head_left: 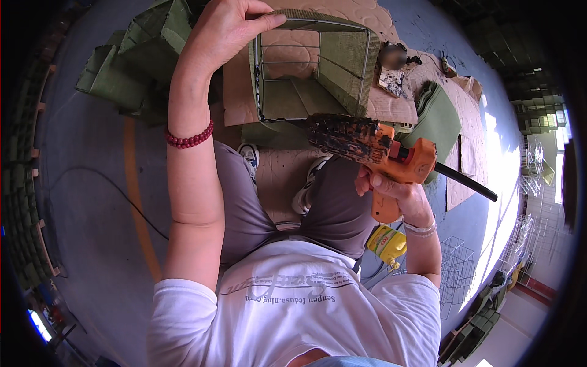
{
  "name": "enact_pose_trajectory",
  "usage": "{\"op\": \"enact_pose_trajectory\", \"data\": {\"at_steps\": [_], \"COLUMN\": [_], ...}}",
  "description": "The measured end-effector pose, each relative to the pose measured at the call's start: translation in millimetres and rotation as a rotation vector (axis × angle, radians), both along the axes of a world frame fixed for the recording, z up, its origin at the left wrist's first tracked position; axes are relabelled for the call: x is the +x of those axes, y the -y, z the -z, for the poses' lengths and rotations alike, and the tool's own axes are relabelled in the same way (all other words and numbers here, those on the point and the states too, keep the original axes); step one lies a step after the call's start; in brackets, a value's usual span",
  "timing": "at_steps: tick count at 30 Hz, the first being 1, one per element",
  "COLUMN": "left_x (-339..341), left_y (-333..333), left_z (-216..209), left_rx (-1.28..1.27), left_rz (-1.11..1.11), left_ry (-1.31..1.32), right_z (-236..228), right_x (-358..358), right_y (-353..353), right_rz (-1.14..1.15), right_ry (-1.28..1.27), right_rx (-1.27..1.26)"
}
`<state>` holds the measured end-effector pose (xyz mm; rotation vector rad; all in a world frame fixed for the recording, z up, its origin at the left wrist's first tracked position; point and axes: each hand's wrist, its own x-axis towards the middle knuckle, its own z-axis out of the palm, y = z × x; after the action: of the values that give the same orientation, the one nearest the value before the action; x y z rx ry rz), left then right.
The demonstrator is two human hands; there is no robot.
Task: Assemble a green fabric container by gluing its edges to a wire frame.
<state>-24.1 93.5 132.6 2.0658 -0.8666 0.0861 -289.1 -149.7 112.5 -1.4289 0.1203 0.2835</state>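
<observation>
My right hand (397,191) grips the handle of an orange glue gun (416,160), its front half caked in black glue. A black glue stick (468,181) juts from the gun's back end. The nozzle points left, at the near wire edge of a box (343,56) made of green fabric over a metal wire frame. Black glue (257,76) runs in a line along the box's left wire. At the box's far left corner, my left hand (223,30) pinches the fabric edge between thumb and fingers. The open side of the box faces up.
Cardboard sheets (391,110) lie under the box. Folded green fabric (437,113) and a glue-stained block (391,82) lie to the right. Green fabric boxes (137,58) stand at left. A yellow bottle (387,241), bare wire frames (455,266) and a floor cable (125,194) are nearby.
</observation>
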Motion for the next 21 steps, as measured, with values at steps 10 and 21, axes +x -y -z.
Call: {"op": "enact_pose_trajectory", "data": {"at_steps": [10,21], "left_x": [2.1,-21.2], "left_y": [-0.7,7.4], "left_z": [2.3,-24.0], "left_rx": [0.001,-0.018], "left_rz": [0.010,-0.091], "left_ry": [0.013,-0.104], "right_z": [-3.8,-0.9], "right_x": [-7.0,-15.2], "right_y": [5.0,9.2], "right_rz": [0.079,0.183], "right_ry": [-0.012,-0.024], "right_rx": [-0.013,0.053]}}
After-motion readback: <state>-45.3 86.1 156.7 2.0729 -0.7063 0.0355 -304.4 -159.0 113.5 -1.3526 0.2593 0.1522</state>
